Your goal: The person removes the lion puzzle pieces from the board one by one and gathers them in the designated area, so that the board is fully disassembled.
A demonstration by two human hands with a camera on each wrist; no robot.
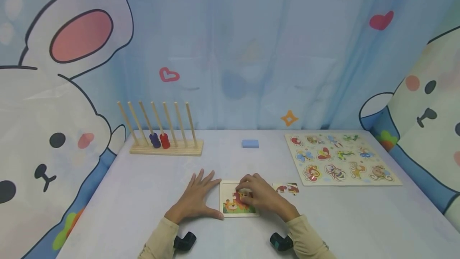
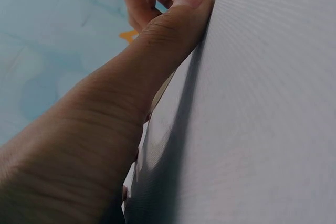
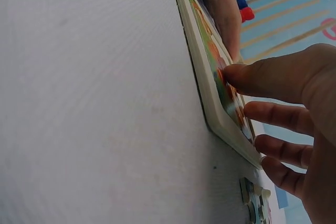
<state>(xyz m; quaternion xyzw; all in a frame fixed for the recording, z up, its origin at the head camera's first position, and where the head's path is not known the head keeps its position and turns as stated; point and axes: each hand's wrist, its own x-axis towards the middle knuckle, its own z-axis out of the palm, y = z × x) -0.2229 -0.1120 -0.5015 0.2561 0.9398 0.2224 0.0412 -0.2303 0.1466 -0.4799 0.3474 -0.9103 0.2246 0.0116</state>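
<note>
A small wooden jigsaw puzzle board (image 1: 225,187) lies on the table, partly filled with an animal picture; bare wood shows at its upper left. My left hand (image 1: 195,197) rests flat to the left of it with fingers spread, and its thumb (image 2: 184,11) touches the board's near left corner. Over the board's right side, my right hand (image 1: 262,195) pinches a reddish-brown puzzle piece (image 1: 238,197) between thumb and finger, down at the picture; part of the piece is hidden. The right thumb (image 3: 244,77) rests on the picture surface.
Loose puzzle pieces (image 1: 292,188) lie right of the board, beside my right hand. Farther back are a wooden peg stand (image 1: 172,151) with dark blue and red beads, a blue block (image 1: 250,144), and an animal picture board (image 1: 345,159) at the right. A printed curtain (image 1: 244,51) hangs behind the table.
</note>
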